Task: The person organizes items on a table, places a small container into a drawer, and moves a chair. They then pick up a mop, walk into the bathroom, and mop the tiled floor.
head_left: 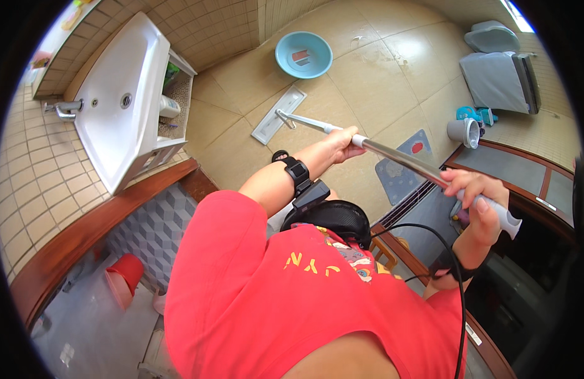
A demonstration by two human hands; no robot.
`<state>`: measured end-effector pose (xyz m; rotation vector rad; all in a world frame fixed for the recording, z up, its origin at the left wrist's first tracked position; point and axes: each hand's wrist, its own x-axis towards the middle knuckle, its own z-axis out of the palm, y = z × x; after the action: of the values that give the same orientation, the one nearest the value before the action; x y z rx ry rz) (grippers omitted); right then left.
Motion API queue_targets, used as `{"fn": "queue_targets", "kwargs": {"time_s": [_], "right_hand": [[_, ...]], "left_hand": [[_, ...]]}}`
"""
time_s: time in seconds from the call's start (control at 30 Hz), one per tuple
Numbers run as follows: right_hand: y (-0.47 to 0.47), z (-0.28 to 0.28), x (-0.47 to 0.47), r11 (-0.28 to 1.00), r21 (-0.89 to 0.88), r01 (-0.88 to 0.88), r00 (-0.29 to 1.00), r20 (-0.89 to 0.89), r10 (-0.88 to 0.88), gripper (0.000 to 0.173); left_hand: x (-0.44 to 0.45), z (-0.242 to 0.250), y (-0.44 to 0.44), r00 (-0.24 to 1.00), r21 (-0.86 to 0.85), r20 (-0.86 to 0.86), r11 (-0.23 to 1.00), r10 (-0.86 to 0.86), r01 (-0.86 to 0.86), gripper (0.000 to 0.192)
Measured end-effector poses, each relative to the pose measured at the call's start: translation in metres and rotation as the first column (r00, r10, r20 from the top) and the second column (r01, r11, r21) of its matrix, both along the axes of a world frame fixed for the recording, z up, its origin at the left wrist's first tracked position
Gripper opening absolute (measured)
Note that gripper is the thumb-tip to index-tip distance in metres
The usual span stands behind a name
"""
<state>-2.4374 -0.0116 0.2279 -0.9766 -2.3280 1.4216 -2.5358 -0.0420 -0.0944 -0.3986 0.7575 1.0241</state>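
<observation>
A flat mop with a metal pole (pixel 401 156) slants across the view, held in both hands. My left hand (pixel 343 144) grips the lower pole just by its white joint. My right hand (pixel 479 194) is closed around the upper end, by the grey plastic handle (pixel 505 220). The rectangular mop head (pixel 273 125) lies on the tiled floor (pixel 315 104), pale grey-white on its top. Just beyond it stands a light blue plastic basin (pixel 304 57), with a red and grey mark on its bottom.
A white washbasin (pixel 116 104) with an open-sided cabinet is at the left. On the right are a covered bin-like object (pixel 493 83), a small grey bin (pixel 458 130) and a blue bottle (pixel 468 113). A grey mat (pixel 396 175) lies by the door track. Wet patches show on the far floor.
</observation>
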Motion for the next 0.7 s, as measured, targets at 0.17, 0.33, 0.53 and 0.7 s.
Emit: {"fn": "queue_targets", "kwargs": {"time_s": [0.17, 0.33, 0.53, 0.7], "right_hand": [[-0.001, 0.001, -0.02, 0.983, -0.01, -0.183, 0.978, -0.103, 0.181, 0.03], [0.017, -0.075, -0.053, 0.823, -0.135, -0.551, 0.829, -0.2, 0.522, 0.02], [0.031, -0.181, -0.059, 0.673, 0.085, -0.735, 0.62, -0.32, 0.717, 0.022], [0.071, -0.186, -0.001, 0.567, 0.066, -0.821, 0.473, -0.476, 0.741, 0.023]], "left_hand": [[-0.029, 0.006, -0.023, 0.98, 0.006, -0.056, 0.982, 0.189, -0.189, 0.012], [-0.097, -0.061, -0.061, 0.895, -0.084, -0.245, 0.911, 0.373, -0.403, 0.013], [-0.135, -0.126, -0.109, 0.868, 0.137, -0.274, 0.91, 0.414, -0.391, 0.015], [-0.088, -0.095, -0.112, 0.645, 0.325, -0.754, 0.924, 0.124, 0.201, 0.016]]}}
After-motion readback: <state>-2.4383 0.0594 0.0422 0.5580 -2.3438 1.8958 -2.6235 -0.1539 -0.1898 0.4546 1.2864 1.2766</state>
